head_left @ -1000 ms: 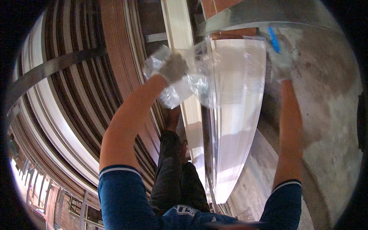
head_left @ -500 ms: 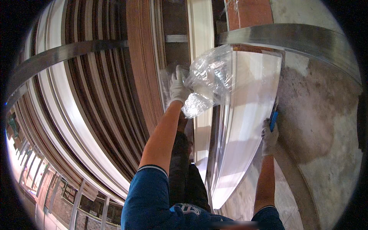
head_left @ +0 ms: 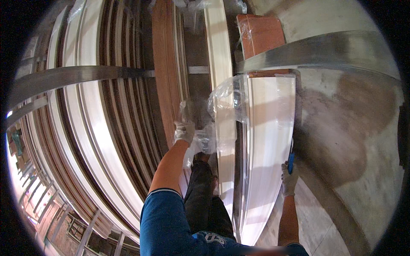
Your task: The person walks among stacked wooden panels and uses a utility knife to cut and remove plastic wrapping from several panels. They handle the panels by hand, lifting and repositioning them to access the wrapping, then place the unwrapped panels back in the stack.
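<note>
My left hand (head_left: 184, 132), in a white glove, is closed on crumpled clear plastic film (head_left: 206, 138). The film stretches rightward over a narrow cream panel (head_left: 225, 166) to the edge of a wide white panel stack (head_left: 271, 128). Beside that stack's right edge, my right hand (head_left: 290, 179), also gloved, is wrapped round a blue utility knife (head_left: 291, 163). Its thin tip points away from me along the edge. Glossy wrap still lies over parts of the wide panels.
Long brown and white profiles (head_left: 87, 123) fill the left side. A reddish-brown plank (head_left: 164, 64) lies nearer the middle. Metal bars cross at left (head_left: 85, 72) and right (head_left: 316, 51). A red-brown block (head_left: 260, 36) sits beyond the right bar; a stained wall (head_left: 354, 123) stands at right.
My left hand has drawn the plastic film left and toward me, spreading the bunched part thinner. My right hand with the knife has moved nearer me along the panel edge. The view has shifted.
</note>
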